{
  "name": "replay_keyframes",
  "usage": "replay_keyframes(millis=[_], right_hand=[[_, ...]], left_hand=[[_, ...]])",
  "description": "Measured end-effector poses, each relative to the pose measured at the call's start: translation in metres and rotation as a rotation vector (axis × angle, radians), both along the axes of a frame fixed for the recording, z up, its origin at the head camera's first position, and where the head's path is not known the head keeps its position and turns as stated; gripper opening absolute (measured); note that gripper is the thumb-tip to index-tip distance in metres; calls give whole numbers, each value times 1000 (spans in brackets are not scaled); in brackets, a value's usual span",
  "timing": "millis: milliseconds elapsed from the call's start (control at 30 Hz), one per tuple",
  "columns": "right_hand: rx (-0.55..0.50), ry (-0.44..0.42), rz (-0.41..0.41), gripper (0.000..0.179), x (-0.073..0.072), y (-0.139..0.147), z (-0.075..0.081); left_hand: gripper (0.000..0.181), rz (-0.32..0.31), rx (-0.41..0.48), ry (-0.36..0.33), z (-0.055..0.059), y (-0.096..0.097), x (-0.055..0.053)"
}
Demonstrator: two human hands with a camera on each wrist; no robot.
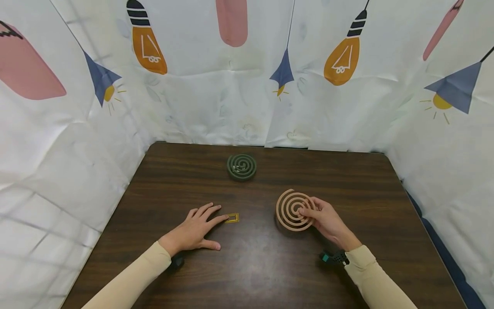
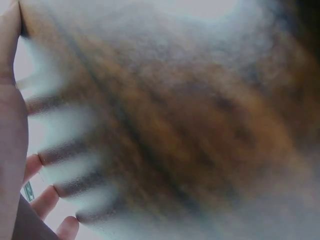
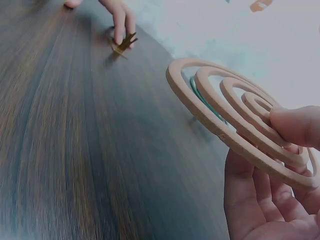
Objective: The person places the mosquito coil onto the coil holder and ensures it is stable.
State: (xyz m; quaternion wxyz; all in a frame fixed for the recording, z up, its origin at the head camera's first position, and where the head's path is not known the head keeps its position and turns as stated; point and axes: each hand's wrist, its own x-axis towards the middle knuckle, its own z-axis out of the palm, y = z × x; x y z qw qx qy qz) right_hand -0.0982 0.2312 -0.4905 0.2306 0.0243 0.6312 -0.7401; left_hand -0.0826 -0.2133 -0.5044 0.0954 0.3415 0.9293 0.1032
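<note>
**Tan coil lifted, stand waiting under your left fingers**

You are holding the tan coil (image 1: 295, 210) in your right hand (image 1: 328, 223). The thumb is pressing on top near the centre and the fingers are supporting it from below, so the coil is tilting, with its far edge raised above the table (image 1: 347, 180); the right wrist view is showing this gap clearly. Whether the near edge is touching the wood, I cannot tell.

Your left hand (image 1: 194, 229) is lying flat on the table with the fingers spread and straight. The fingertips are reaching the small brass stand (image 1: 232, 218) and touching it, not gripping it. The stand is sitting between your two hands, apart from the tan coil.

The green coil (image 1: 242, 166) is resting further back, near the middle of the table, away from both hands.

In my judgement the work is at an early stage: the tan coil is picked up, but it is not yet on the stand, and the green coil is untouched.
</note>
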Motion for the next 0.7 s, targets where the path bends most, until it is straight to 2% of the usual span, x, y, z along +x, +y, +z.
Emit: replay_keyframes(millis=[267,700], right_hand=[[-56,-5,13,38,-4,-18,-2],[-66,-35,9,51,-7,-39,-5]], left_hand=[[91,-1,-2,-4,1,1,1],[91,4,0,-4,1,1,0]])
